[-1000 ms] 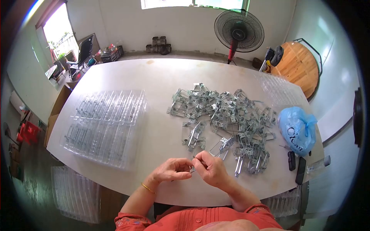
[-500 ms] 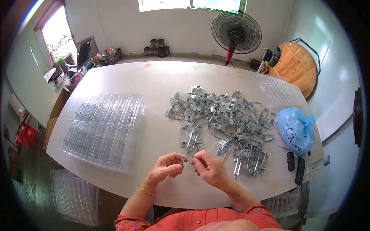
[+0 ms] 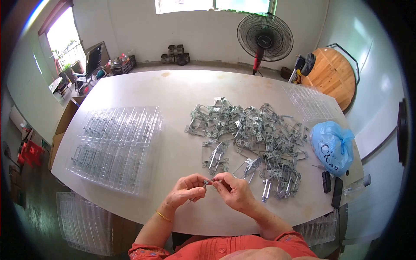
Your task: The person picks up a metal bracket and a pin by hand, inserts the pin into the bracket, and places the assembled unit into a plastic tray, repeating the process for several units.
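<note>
My left hand (image 3: 186, 190) and my right hand (image 3: 235, 190) meet just above the near edge of the white table (image 3: 173, 91). Between their fingertips they pinch a small metal part (image 3: 207, 182). Both hands are closed around it, thumbs and forefingers touching the piece. A big heap of metal brackets (image 3: 249, 138) lies on the table just beyond and to the right of my hands. The nearest loose bracket (image 3: 215, 157) sits directly past my fingers.
Clear plastic trays (image 3: 115, 145) with some brackets laid in them lie at the left. More trays (image 3: 310, 102) lie at the far right. A blue plastic bag (image 3: 331, 147) and two dark objects (image 3: 333, 187) sit at the right edge. A fan (image 3: 264, 37) stands behind.
My hands drew slightly apart half a second ago, then came back together on the small part. The view shifted a little.
</note>
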The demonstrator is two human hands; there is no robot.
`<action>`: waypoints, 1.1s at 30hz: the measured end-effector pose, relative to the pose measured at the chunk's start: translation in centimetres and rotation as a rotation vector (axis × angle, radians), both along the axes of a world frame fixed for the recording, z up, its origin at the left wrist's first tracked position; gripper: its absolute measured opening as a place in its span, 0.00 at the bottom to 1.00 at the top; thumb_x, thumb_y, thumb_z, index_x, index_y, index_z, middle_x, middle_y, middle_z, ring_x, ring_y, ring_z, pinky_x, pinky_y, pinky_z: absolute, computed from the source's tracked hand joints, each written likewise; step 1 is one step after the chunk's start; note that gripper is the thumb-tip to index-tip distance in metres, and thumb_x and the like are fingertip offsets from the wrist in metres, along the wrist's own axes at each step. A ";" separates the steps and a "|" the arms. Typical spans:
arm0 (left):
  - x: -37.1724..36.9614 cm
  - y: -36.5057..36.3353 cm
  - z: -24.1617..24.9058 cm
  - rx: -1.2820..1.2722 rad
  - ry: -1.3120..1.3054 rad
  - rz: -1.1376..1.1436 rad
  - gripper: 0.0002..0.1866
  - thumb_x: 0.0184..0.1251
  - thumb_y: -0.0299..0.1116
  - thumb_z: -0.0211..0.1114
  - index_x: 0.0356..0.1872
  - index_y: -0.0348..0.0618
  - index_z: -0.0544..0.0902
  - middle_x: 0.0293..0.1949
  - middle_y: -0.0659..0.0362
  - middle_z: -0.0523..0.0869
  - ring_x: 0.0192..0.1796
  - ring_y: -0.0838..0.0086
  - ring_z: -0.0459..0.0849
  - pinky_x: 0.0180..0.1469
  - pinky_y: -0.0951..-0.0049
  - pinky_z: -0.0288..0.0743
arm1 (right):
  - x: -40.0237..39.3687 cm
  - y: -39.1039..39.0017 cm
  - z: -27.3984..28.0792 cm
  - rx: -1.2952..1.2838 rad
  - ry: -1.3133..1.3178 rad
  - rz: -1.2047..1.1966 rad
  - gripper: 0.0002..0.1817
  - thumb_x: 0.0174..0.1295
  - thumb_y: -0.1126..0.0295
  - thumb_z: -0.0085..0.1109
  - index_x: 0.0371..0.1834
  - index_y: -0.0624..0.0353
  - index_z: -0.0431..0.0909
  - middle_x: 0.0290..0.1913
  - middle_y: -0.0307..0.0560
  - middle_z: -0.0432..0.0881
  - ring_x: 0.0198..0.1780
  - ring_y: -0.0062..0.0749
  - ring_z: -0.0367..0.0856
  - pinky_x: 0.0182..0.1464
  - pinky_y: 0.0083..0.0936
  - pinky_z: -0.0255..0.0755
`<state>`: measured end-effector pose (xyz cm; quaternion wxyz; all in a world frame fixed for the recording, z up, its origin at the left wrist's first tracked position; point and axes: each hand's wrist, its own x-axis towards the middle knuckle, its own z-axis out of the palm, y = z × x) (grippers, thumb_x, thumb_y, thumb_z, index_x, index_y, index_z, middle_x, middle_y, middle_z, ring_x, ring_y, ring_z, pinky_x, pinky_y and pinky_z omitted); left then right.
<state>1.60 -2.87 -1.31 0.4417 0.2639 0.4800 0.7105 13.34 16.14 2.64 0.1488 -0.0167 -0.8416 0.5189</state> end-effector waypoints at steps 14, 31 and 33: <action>0.1 0.1 0.2 0.014 0.010 0.008 0.23 0.69 0.40 0.71 0.55 0.30 0.81 0.28 0.58 0.81 0.25 0.80 0.74 0.27 0.80 0.64 | 0.0 0.2 0.2 0.101 0.057 0.007 0.06 0.70 0.71 0.64 0.48 0.54 0.83 0.36 0.47 0.89 0.33 0.39 0.90 0.32 0.30 0.80; 0.0 -0.1 -0.2 0.039 0.017 -0.010 0.25 0.69 0.42 0.71 0.56 0.29 0.81 0.28 0.58 0.81 0.24 0.80 0.74 0.26 0.80 0.65 | 0.0 0.3 0.0 0.102 0.044 0.000 0.07 0.69 0.71 0.64 0.48 0.54 0.82 0.33 0.50 0.88 0.33 0.45 0.89 0.32 0.33 0.80; 0.0 -0.1 -0.1 0.035 0.013 -0.018 0.24 0.68 0.40 0.72 0.56 0.31 0.81 0.28 0.58 0.82 0.25 0.80 0.75 0.27 0.80 0.66 | 0.1 0.3 0.0 0.102 0.036 0.004 0.07 0.69 0.71 0.64 0.48 0.55 0.81 0.33 0.50 0.88 0.33 0.45 0.89 0.32 0.33 0.80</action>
